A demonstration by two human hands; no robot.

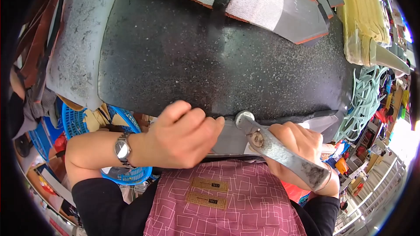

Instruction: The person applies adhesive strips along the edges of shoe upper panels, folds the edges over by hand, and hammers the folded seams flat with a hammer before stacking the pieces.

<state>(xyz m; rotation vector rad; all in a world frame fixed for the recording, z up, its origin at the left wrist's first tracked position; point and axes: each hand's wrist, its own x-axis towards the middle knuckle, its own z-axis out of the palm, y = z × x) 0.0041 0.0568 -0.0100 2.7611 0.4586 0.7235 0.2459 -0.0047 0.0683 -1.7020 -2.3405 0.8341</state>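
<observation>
At the near edge of the black speckled work surface [218,74], my left hand [186,135] is closed, its fingers curled down onto a grey sheet piece [229,137]. Its fingertips are partly hidden. My right hand [295,142] wraps round a hammer, whose long metal head [291,157] lies slanted above the hand. The rounded face of the hammer is beside the grey piece, just right of my left fingers; I cannot tell whether it touches. A dark folded edge runs along the grey piece towards the right.
Grey pieces with a white fabric patch [258,0] lie at the far side. A yellowish block [363,17] sits far right, above a bundle of pale green strips [361,102]. A blue basket [133,177] holding scraps stands below left, near my left forearm.
</observation>
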